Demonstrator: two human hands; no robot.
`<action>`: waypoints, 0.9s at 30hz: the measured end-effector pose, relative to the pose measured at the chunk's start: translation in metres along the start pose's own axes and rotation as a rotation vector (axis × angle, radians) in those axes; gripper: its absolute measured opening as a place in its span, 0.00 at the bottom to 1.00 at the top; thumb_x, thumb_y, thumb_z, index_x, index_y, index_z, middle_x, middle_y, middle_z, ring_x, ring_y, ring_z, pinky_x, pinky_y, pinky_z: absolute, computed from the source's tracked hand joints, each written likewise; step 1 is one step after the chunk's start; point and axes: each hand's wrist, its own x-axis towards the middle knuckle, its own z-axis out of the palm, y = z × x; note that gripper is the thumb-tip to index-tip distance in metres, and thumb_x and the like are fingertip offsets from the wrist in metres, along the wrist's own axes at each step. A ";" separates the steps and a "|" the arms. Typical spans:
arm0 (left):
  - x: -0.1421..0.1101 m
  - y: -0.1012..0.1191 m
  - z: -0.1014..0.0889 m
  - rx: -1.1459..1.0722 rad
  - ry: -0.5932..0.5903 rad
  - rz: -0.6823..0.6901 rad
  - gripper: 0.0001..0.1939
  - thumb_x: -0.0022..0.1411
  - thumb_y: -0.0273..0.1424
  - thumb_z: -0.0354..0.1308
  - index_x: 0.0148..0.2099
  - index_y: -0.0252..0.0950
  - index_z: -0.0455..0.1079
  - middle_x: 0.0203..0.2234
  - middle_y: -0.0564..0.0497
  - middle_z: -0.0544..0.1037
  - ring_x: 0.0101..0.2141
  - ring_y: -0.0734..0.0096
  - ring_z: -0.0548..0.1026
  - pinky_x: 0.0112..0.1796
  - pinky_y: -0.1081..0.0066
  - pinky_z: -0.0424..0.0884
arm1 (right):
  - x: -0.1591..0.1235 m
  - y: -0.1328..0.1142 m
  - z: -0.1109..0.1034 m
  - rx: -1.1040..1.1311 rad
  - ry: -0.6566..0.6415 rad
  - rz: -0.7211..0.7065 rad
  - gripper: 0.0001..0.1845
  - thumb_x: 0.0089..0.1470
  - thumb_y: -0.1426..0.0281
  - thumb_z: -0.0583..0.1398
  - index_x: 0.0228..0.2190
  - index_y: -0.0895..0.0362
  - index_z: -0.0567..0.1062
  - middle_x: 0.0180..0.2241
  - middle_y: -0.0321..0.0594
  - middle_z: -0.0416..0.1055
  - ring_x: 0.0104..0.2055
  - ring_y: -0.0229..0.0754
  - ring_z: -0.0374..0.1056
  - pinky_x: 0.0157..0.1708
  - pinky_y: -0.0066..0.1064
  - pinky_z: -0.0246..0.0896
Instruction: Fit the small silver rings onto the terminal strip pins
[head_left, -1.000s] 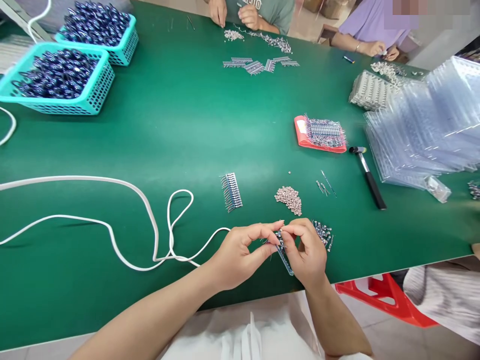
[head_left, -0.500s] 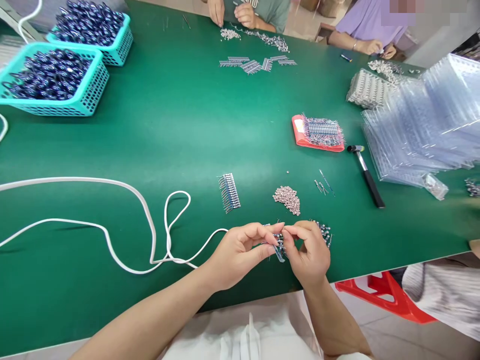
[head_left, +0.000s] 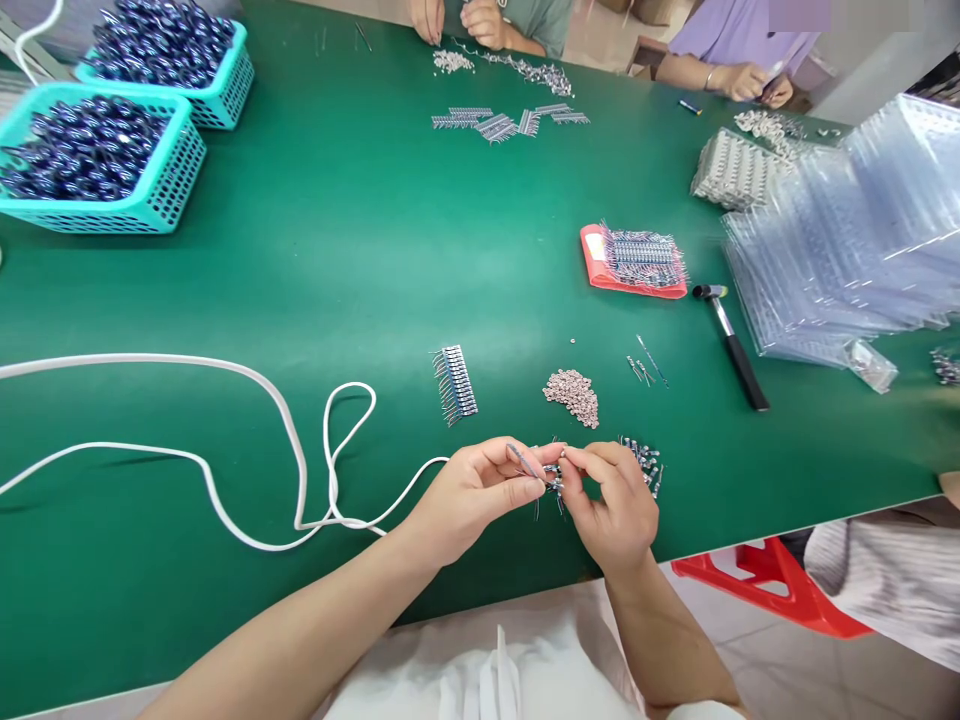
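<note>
My left hand point(head_left: 480, 490) is closed, thumb against fingers, on a thin grey-blue strip point(head_left: 526, 462) that lies slantwise across the fingers. My right hand point(head_left: 613, 500) meets it fingertip to fingertip in a pinch; what sits between those fingertips is too small to make out. Beneath and behind both hands spreads a pile of small dark-blue and silver pieces with wire legs point(head_left: 646, 462), partly hidden. Just beyond the hands lies a heap of small pinkish discs point(head_left: 573, 397). A row of wire-legged pieces point(head_left: 457, 384) lies to the left of that heap.
A white cable point(head_left: 281, 400) loops over the green table point(head_left: 300, 270) at left. Turquoise baskets point(head_left: 176, 165) stand at back left. On the right are a red packet point(head_left: 634, 290), a hammer point(head_left: 739, 365) and stacked clear plastic sheets point(head_left: 840, 240). Two people work across the table.
In my left hand the strip has swung from pointing down below the fingertips to lying up across the fingers. My right hand stays pinched close beside it. The view has shifted slightly.
</note>
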 end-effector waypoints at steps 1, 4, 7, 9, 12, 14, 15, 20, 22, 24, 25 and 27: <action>0.000 0.001 0.001 0.008 0.006 0.001 0.02 0.58 0.25 0.65 0.34 0.35 0.75 0.39 0.47 0.83 0.46 0.63 0.79 0.52 0.63 0.70 | 0.000 0.000 0.000 0.009 -0.002 0.009 0.16 0.54 0.79 0.63 0.43 0.52 0.74 0.34 0.39 0.73 0.34 0.40 0.72 0.32 0.32 0.70; -0.002 0.004 0.003 0.032 0.024 -0.002 0.02 0.57 0.26 0.65 0.33 0.35 0.75 0.39 0.46 0.83 0.44 0.64 0.79 0.50 0.64 0.71 | 0.000 0.000 0.000 0.034 -0.003 0.021 0.16 0.53 0.79 0.63 0.43 0.52 0.74 0.34 0.39 0.73 0.33 0.39 0.72 0.32 0.32 0.70; -0.003 0.007 0.005 0.054 0.037 -0.011 0.02 0.57 0.26 0.66 0.33 0.35 0.75 0.41 0.45 0.83 0.44 0.65 0.79 0.49 0.66 0.71 | 0.000 0.001 0.000 0.056 0.004 0.013 0.17 0.53 0.80 0.63 0.43 0.53 0.74 0.34 0.39 0.73 0.33 0.39 0.71 0.31 0.31 0.70; -0.003 0.007 0.006 0.063 0.040 -0.012 0.02 0.57 0.26 0.65 0.33 0.34 0.74 0.41 0.45 0.83 0.44 0.65 0.79 0.49 0.66 0.72 | 0.000 0.001 0.000 0.065 0.008 0.011 0.17 0.52 0.81 0.63 0.43 0.53 0.74 0.33 0.39 0.73 0.33 0.38 0.71 0.31 0.31 0.70; -0.002 0.006 0.006 0.054 0.035 -0.007 0.02 0.57 0.26 0.66 0.33 0.34 0.74 0.41 0.46 0.83 0.43 0.66 0.79 0.49 0.67 0.72 | 0.000 0.000 -0.001 0.099 0.006 0.021 0.18 0.52 0.82 0.63 0.43 0.53 0.75 0.34 0.39 0.73 0.33 0.38 0.70 0.31 0.31 0.69; -0.001 0.005 0.005 0.042 0.040 0.000 0.03 0.57 0.26 0.66 0.33 0.34 0.74 0.43 0.45 0.83 0.45 0.66 0.79 0.49 0.67 0.72 | -0.001 0.000 -0.002 0.158 0.003 0.055 0.18 0.51 0.83 0.63 0.42 0.53 0.75 0.34 0.38 0.72 0.32 0.37 0.69 0.30 0.31 0.68; 0.000 0.004 0.004 0.037 0.052 0.006 0.03 0.57 0.26 0.66 0.34 0.34 0.74 0.43 0.46 0.83 0.45 0.66 0.79 0.49 0.67 0.72 | -0.002 0.000 -0.003 0.202 -0.002 0.085 0.18 0.51 0.83 0.63 0.42 0.53 0.75 0.33 0.38 0.72 0.32 0.37 0.69 0.30 0.30 0.68; 0.003 0.001 0.004 0.024 0.158 0.045 0.05 0.55 0.26 0.68 0.33 0.34 0.74 0.32 0.50 0.83 0.35 0.72 0.79 0.40 0.72 0.75 | -0.002 -0.003 -0.007 0.468 -0.073 0.324 0.12 0.54 0.80 0.62 0.37 0.52 0.77 0.32 0.36 0.70 0.29 0.36 0.67 0.26 0.28 0.66; 0.003 0.001 0.005 0.016 0.175 0.045 0.07 0.54 0.26 0.69 0.33 0.33 0.73 0.30 0.51 0.83 0.33 0.73 0.79 0.39 0.72 0.75 | -0.001 -0.003 -0.008 0.527 -0.105 0.381 0.10 0.54 0.79 0.61 0.36 0.52 0.77 0.31 0.36 0.69 0.29 0.36 0.67 0.24 0.27 0.65; 0.002 0.001 0.007 0.020 0.196 0.052 0.07 0.54 0.27 0.69 0.33 0.33 0.73 0.30 0.51 0.82 0.33 0.73 0.79 0.39 0.72 0.75 | -0.001 -0.003 -0.008 0.546 -0.124 0.397 0.09 0.55 0.78 0.61 0.35 0.53 0.78 0.31 0.36 0.70 0.28 0.36 0.67 0.23 0.27 0.64; 0.002 0.002 0.008 0.026 0.211 0.057 0.07 0.53 0.27 0.69 0.33 0.34 0.74 0.30 0.51 0.82 0.33 0.73 0.79 0.39 0.73 0.75 | 0.000 -0.004 -0.008 0.547 -0.130 0.396 0.09 0.55 0.78 0.61 0.35 0.53 0.78 0.31 0.37 0.70 0.28 0.36 0.67 0.22 0.27 0.64; 0.001 0.002 0.010 0.042 0.240 0.067 0.07 0.53 0.27 0.69 0.34 0.34 0.75 0.29 0.52 0.82 0.33 0.73 0.79 0.39 0.73 0.75 | 0.000 -0.004 -0.008 0.545 -0.136 0.387 0.09 0.55 0.77 0.61 0.35 0.53 0.78 0.30 0.37 0.70 0.28 0.36 0.67 0.22 0.27 0.64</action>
